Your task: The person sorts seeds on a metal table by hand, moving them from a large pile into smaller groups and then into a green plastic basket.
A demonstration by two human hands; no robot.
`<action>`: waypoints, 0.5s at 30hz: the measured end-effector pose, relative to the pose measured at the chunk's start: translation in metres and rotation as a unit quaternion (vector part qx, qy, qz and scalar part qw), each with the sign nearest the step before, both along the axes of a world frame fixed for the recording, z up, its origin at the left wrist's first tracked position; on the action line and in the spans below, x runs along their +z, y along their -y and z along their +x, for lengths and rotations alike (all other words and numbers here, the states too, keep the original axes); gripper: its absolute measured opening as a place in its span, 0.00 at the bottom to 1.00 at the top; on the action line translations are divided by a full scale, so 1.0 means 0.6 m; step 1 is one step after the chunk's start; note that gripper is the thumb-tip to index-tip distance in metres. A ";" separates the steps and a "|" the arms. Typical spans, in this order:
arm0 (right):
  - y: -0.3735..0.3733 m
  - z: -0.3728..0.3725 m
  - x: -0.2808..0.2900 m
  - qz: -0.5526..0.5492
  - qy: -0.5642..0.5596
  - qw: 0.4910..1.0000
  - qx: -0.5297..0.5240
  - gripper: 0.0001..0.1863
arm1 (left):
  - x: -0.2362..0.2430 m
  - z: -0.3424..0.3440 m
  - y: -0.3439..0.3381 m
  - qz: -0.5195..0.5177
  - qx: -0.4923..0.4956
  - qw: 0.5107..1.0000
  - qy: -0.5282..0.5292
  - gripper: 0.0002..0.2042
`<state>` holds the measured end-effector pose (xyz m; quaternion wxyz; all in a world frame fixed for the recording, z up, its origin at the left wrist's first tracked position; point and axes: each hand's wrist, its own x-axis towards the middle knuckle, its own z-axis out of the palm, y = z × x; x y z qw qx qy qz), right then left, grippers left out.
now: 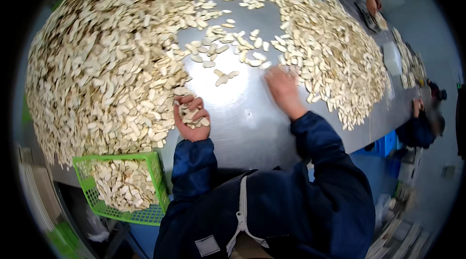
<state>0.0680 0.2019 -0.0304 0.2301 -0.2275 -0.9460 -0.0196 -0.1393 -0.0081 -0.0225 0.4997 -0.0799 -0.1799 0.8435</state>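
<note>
Pale, flat, oblong dried slices lie in a large heap on the left of a metal table. A second heap spreads over its right side. My left hand, palm up at the edge of the left heap, has its fingers curled round several pale slices. My right hand is palm down at the near-left edge of the right heap. Motion smears its fingers, so their grip cannot be made out. Between the hands and farther off, a few loose slices rest on the metal.
A green plastic basket with more slices stands at the table's near left edge. Along the right are a white block-shaped container and rows of slices. Another person's hand works at the far right; a further person is beyond the right edge.
</note>
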 end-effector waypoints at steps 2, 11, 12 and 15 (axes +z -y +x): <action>-0.094 0.043 0.032 0.101 0.094 0.983 -0.120 0.13 | 0.000 0.000 0.001 0.000 -0.013 1.000 -0.001 0.08; -0.181 -0.033 0.118 0.059 0.037 0.971 -0.228 0.19 | -0.010 0.001 0.001 -0.023 -0.006 0.999 -0.031 0.10; -0.127 -0.085 0.105 0.039 -0.002 0.992 -0.124 0.17 | -0.011 -0.001 0.002 -0.026 -0.007 0.999 -0.036 0.09; 0.032 -0.200 0.074 -0.052 0.040 0.991 0.113 0.17 | -0.017 -0.005 -0.004 -0.028 -0.005 0.999 -0.044 0.09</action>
